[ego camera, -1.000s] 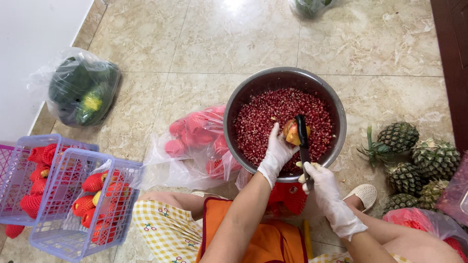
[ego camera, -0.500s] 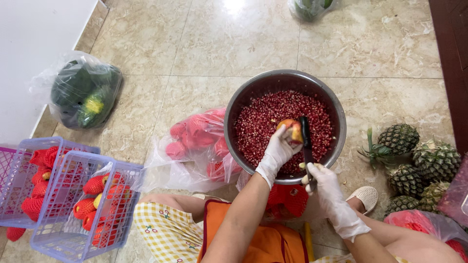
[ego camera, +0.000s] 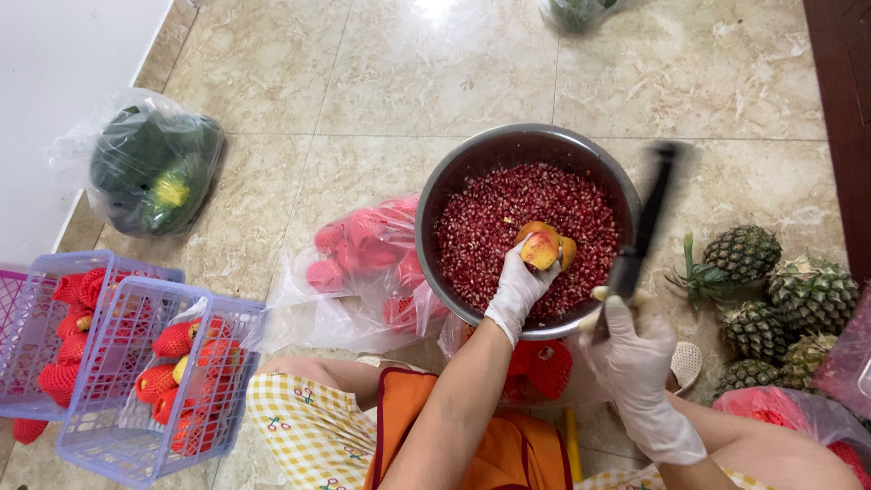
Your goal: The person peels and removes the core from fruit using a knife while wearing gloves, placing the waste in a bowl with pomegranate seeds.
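My left hand (ego camera: 517, 289), in a white glove, holds a piece of pomegranate (ego camera: 543, 245) rind-up over a steel bowl (ego camera: 437, 193) full of red seeds (ego camera: 490, 225). My right hand (ego camera: 635, 349), also gloved, grips the handle of a dark knife (ego camera: 646, 220). The knife is blurred, raised to the right of the fruit over the bowl's right rim, with its blade pointing away from me.
A clear bag of red fruit (ego camera: 363, 263) lies left of the bowl. Two lilac baskets (ego camera: 145, 372) hold netted red fruit at the left. A bag of green produce (ego camera: 154, 168) sits by the wall. Pineapples (ego camera: 780, 295) are piled at the right.
The knife was lying against the fruit over the seeds; my right hand has swung it up and to the right. My left hand has turned the fruit piece slightly.
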